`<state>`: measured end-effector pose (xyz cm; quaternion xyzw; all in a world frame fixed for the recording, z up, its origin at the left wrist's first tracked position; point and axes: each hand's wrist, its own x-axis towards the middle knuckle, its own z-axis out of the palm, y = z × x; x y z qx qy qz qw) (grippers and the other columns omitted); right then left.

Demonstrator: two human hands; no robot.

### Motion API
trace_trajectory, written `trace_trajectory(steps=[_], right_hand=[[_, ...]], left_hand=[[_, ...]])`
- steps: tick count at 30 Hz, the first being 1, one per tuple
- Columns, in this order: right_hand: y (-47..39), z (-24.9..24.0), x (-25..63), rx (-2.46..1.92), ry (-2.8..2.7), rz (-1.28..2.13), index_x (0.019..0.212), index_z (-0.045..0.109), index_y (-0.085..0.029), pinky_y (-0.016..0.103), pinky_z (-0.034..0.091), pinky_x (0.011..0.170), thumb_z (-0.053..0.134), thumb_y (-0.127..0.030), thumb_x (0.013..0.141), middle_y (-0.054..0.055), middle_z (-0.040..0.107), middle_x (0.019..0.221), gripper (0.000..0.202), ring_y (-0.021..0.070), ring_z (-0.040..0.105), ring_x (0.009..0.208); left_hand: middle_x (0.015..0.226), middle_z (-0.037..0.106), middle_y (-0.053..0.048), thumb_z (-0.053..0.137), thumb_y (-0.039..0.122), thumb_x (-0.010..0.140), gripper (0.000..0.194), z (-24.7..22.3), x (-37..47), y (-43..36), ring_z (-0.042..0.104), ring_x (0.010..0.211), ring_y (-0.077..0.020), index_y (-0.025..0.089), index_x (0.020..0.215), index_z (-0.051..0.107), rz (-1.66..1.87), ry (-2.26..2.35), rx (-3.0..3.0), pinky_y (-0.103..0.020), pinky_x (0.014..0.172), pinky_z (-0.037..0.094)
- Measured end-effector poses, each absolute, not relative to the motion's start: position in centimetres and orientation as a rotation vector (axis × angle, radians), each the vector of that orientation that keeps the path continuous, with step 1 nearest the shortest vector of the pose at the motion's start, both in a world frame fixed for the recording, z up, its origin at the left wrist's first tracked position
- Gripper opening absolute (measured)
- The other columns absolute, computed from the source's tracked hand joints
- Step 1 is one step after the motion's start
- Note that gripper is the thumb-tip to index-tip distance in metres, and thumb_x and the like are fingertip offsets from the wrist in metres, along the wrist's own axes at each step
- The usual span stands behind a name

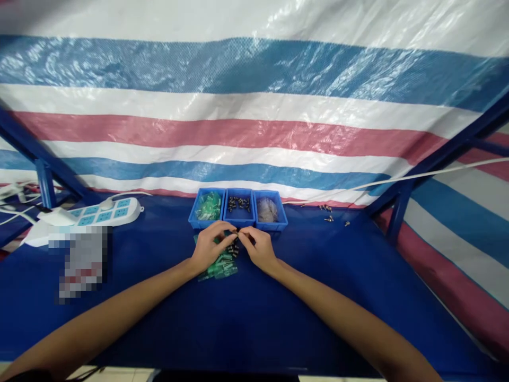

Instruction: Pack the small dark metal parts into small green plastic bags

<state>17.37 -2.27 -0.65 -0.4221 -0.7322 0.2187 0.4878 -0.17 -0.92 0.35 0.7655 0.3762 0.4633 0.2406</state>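
My left hand [212,244] and my right hand [260,248] meet over the middle of the table, both closed in a pinch. Between the fingertips is a small dark-and-brass metal part [237,233], mostly covered by the fingers. Several similar metal parts [234,248] lie on the table just below the fingertips. Partly under my left hand is a spread of small translucent green plastic pieces [220,268]. Behind the hands stand three blue bins: the left bin [192,218] holds green pieces in clear plastic, the middle bin [239,218] loose metal parts, the right bin [283,218] a greyish clear bag.
On the blue table [254,318], a white power strip [127,212] lies at the left, near a pixelated patch. A few metal parts [328,218] are scattered at the back right. Blue frame bars [429,143] and a striped plastic sheet [246,138] enclose the back.
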Motion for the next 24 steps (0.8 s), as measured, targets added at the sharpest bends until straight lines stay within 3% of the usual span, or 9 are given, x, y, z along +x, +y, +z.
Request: trace_trajectory(steps=[3,7,11,15,24], right_hand=[[-2.2,-0.7,17.4,-1.056,-1.773,0.559,0.079,0.062,-0.016,0.022,0.039,0.059,0.048,-0.030,0.092,0.000,0.058,0.066,0.024,0.0113,0.051,0.057],[-2.2,-0.7,17.5,-1.069,-1.755,0.554,0.077,0.061,-0.016,0.022,0.038,0.058,0.049,-0.030,0.091,-0.001,0.056,0.064,0.023,0.0113,0.050,0.056],[-2.3,-0.6,17.5,-1.063,-1.732,0.541,0.078,0.062,-0.016,0.023,0.039,0.057,0.050,-0.030,0.091,0.001,0.059,0.066,0.022,0.0116,0.051,0.057],[-2.5,-0.6,17.5,-1.039,-1.715,0.530,0.080,0.062,-0.016,0.023,0.041,0.058,0.050,-0.029,0.091,0.002,0.061,0.070,0.021,0.0120,0.052,0.059],[-2.2,-1.2,17.5,-0.928,-1.771,0.505,0.099,0.064,-0.018,0.023,0.041,0.056,0.054,-0.027,0.089,0.000,0.055,0.067,0.017,0.0114,0.050,0.057]], left_hand=[[0.095,0.066,-0.004,0.060,0.032,0.085,0.020,0.2,-0.2,-0.9,0.052,0.046,-0.0050,0.018,0.098,0.063,1.264,1.034,1.991,-0.020,0.051,0.048],[0.074,0.067,0.000,0.060,0.030,0.086,0.020,0.0,-0.3,-1.0,0.053,0.042,-0.0061,0.018,0.102,0.064,1.261,1.062,1.953,-0.019,0.049,0.046],[0.086,0.067,-0.003,0.062,0.031,0.085,0.018,-0.1,-0.3,-0.9,0.050,0.043,-0.0045,0.018,0.096,0.068,1.319,1.017,1.992,-0.020,0.050,0.047],[0.081,0.065,-0.003,0.058,0.031,0.088,0.020,-0.4,-0.4,-0.8,0.047,0.042,-0.0044,0.019,0.099,0.070,1.310,0.972,2.018,-0.020,0.050,0.045],[0.071,0.064,0.001,0.055,0.034,0.089,0.025,-1.0,-0.4,-0.8,0.056,0.052,-0.0091,0.019,0.108,0.055,1.248,0.980,1.862,-0.018,0.049,0.043]])
